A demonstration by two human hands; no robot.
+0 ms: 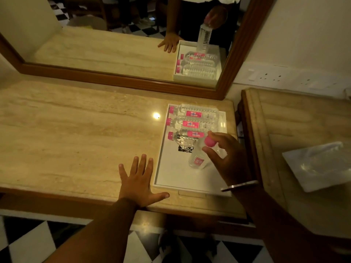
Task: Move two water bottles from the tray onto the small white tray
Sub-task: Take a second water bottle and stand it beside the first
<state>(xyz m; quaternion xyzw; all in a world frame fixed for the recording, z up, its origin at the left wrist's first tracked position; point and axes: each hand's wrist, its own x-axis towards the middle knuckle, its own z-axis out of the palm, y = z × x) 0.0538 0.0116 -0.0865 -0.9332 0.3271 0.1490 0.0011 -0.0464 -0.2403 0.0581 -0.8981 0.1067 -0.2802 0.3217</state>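
Note:
A white tray point(171, 175) lies on the marble counter at the right. Three clear water bottles with pink caps and pink labels lie on their sides at its far end point(197, 113), point(191, 124), point(182, 136). My right hand point(226, 156) grips a fourth bottle point(198, 158) by its pink cap and neck, holding it upright just above the tray's middle. My left hand point(140, 181) rests flat on the counter, fingers spread, just left of the tray. The small white tray point(321, 168) sits on the side unit at the far right.
A wood-framed mirror point(121, 80) stands along the back of the marble counter point(76, 139) and reflects the tray and hands. A separate marble-topped unit point(284, 120) stands to the right across a narrow gap. Wall sockets point(273, 75) sit behind it. Checkered floor lies below.

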